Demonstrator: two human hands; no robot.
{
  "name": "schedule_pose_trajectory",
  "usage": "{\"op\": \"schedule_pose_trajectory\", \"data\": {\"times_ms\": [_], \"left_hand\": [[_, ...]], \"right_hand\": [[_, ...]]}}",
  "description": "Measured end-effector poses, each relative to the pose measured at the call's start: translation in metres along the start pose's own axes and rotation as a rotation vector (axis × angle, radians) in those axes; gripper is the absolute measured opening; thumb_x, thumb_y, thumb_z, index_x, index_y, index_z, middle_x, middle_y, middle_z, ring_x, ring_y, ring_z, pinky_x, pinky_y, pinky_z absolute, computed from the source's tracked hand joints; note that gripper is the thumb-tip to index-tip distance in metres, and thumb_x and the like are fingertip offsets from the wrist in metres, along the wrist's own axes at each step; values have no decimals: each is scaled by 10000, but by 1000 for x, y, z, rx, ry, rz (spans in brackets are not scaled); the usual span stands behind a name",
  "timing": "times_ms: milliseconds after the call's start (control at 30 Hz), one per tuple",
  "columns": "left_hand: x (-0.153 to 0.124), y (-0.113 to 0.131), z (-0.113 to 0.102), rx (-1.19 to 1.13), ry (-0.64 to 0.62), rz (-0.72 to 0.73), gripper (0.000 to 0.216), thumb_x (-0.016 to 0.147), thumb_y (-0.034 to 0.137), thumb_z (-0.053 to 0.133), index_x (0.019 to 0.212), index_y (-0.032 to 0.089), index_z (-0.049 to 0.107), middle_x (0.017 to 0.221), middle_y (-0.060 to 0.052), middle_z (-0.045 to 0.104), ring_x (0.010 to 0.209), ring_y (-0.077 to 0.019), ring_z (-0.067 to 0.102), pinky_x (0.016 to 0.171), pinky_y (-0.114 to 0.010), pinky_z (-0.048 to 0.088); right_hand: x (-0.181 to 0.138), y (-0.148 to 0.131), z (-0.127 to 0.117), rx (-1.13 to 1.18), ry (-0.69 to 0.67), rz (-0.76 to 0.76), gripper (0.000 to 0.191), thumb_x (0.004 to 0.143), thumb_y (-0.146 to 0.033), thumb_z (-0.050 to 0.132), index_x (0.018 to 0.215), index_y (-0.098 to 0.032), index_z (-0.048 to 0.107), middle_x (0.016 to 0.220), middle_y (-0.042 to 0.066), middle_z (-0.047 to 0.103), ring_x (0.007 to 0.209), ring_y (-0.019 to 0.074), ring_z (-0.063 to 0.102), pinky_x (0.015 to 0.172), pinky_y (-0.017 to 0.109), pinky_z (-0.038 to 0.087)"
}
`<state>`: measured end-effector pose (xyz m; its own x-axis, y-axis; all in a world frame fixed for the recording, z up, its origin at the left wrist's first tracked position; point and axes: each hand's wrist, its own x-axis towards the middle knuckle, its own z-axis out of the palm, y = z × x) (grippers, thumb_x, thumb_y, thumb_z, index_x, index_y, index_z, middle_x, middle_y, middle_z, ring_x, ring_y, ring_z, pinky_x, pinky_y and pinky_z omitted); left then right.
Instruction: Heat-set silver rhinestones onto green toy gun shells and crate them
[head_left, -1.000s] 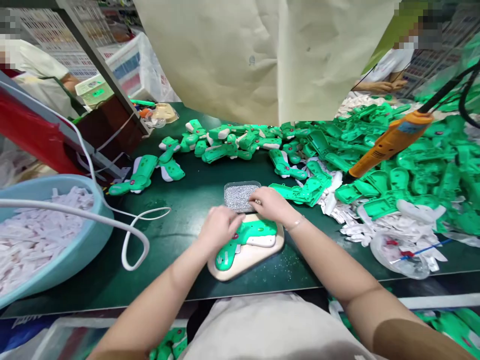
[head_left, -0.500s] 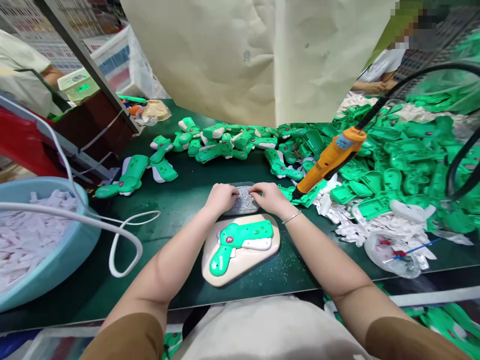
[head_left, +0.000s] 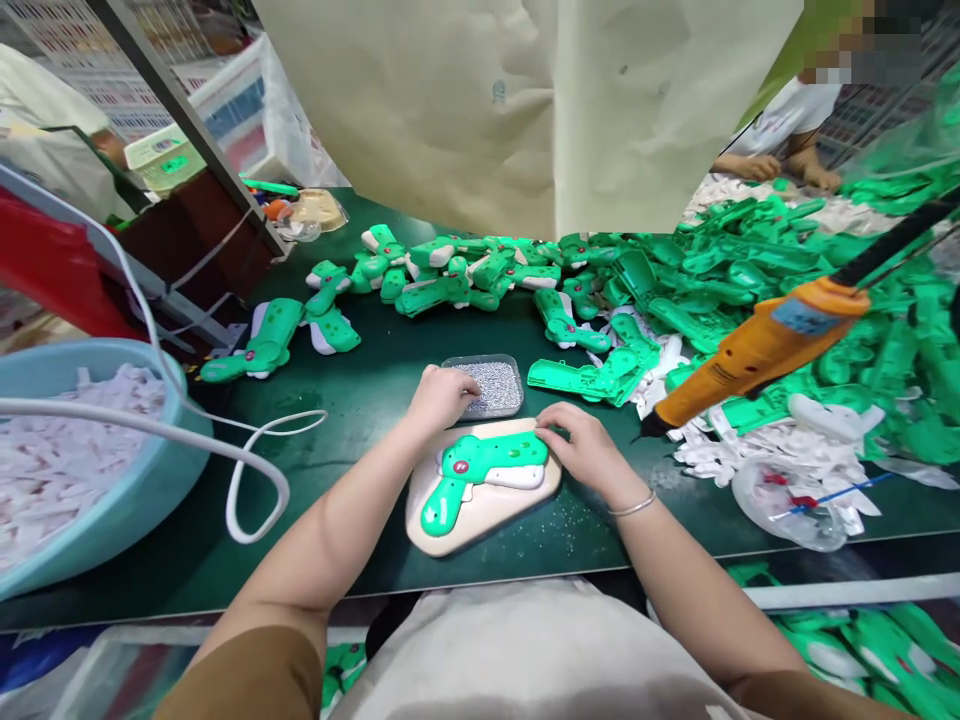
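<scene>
**Green toy gun shell on a board, one hand at the silver bead tray**

Head-cam view from the bench. The green plastic toy gun shell [head_left: 480, 462] lies flat on a pale rounded board [head_left: 510, 517], bottom center of the frame, with a white insert [head_left: 517, 477] along its body. The right hand [head_left: 589, 450] is touching it, with its fingers [head_left: 546, 437] curved over the shell's upper edge. To me that looks like a loose touch, not a real clamp. The left hand [head_left: 441, 398] is curled at the edge of a shallow metal tray [head_left: 480, 359] of tiny silver beads [head_left: 491, 388], just above the board. I can't tell if it's pinching anything.

My guess is the shell is light and fairly stiff, but the glossy plastic could slip. I'd take it by the wide body or the handle, not the thin edges.

More green shells are spread across the dark green work table [head_left: 225, 580], with a big heap [head_left: 787, 250] at right. An orange corded tool [head_left: 765, 350] sits over that heap, and a blue basin [head_left: 127, 500] of white pieces is at left. Another person's hands [head_left: 780, 170] are working at upper right.
</scene>
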<state>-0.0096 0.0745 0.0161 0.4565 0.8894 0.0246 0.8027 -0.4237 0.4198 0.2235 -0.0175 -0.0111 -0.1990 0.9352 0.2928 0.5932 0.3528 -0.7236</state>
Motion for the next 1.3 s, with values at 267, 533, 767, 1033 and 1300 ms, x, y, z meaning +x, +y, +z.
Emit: {"op": "schedule_pose_trajectory", "data": {"times_ms": [267, 533, 767, 1033, 1300], "left_hand": [[-42, 9, 1, -378, 24, 34, 73, 789, 235, 738, 730, 237, 781, 770, -17, 769, 767, -205, 702, 780, -306, 531], [-57, 25, 30, -416, 29, -5, 97, 794, 182, 730, 736, 221, 797, 795, -44, 740, 762, -200, 686, 741, -313, 544], [-73, 29, 18, -162, -112, 166, 146, 866, 263, 663, 826, 220, 797, 898, -73, 725, 858, -225, 688, 814, -336, 540], [6, 9, -1, 137, -91, -7, 176, 841, 167, 645, 940, 195, 788, 1014, -104, 742, 980, -278, 684, 807, -329, 510], [32, -5, 9, 175, -147, 43, 137, 823, 203, 659, 830, 222, 794, 912, -68, 783, 893, -253, 696, 729, -299, 474]], "right_hand": [[1, 10, -7, 211, -123, 104, 122, 820, -201, 660, 744, -188, 755, 900, 80, 778, 830, 200, 737, 757, 323, 598], [60, -18, -20, -255, -431, -46, 227, 872, -143, 573, 820, -184, 790, 922, 86, 784, 889, 218, 716, 824, 312, 541], [126, -35, 27, -617, -553, 65, 192, 832, -83, 633, 926, -151, 787, 1006, 150, 775, 970, 284, 705, 798, 325, 489], [105, -15, 12, -388, -343, 4, 252, 894, -99, 562, 947, -184, 794, 981, 104, 779, 944, 226, 708, 847, 303, 510], [-5, -32, 6, 111, -67, 70, 132, 861, -177, 645, 923, -208, 757, 790, 25, 766, 705, 171, 712, 695, 283, 587]]}}
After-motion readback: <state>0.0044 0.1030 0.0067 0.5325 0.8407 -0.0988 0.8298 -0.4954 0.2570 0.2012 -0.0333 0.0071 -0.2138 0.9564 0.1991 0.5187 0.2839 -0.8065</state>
